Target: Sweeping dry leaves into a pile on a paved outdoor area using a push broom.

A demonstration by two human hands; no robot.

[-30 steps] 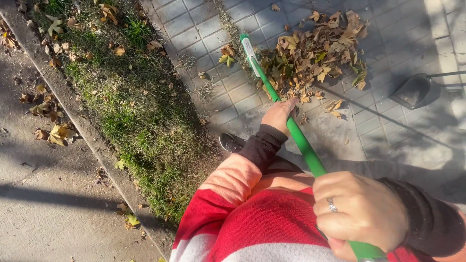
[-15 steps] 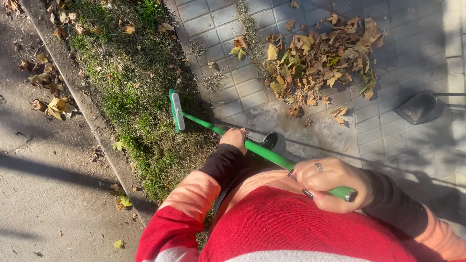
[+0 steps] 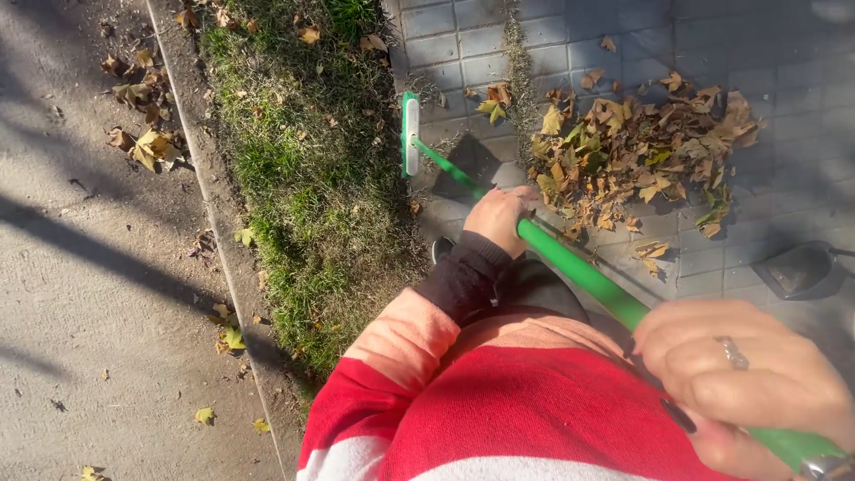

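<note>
On the paved walk beside the grass strip (image 3: 312, 178), the left hand (image 3: 497, 216) and right hand (image 3: 757, 383) both clasp the green broom (image 3: 570, 263), its head (image 3: 411, 134) near the leaf pile (image 3: 641, 151).

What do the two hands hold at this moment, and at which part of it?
Both hold the green broom by its handle: left hand around the lower shaft, right hand near the top end.

One green long-handled plastic broom (image 3: 534, 239), one dark metal dustpan (image 3: 799, 269) at 3 o'clock, one heap of dry brown leaves (image 3: 637, 156) at 1 o'clock, two hands.
</note>
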